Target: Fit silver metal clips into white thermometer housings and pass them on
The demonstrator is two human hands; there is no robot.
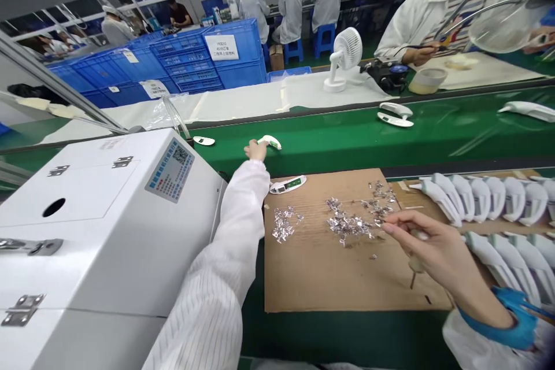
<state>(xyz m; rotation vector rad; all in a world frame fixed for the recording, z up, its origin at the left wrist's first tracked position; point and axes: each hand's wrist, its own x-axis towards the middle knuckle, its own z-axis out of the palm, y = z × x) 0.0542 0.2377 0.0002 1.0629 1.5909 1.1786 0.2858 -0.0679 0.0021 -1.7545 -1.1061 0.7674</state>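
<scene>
The left hand touches a white device, but I cannot tell if its fingers hold it. The right hand has its fingers shut on a small tool. Silver bits lie on the cardboard, and many white shells sit in rows right of it.

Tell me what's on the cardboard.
Small silver metal scraps lie in clusters on the cardboard, near the right hand; anything beneath the scraps or hand is covered.

Left hand on white plastic housing, green conveyor belt
Right hand grips a screwdriver over cardboard strewn with silver scraps.
</scene>
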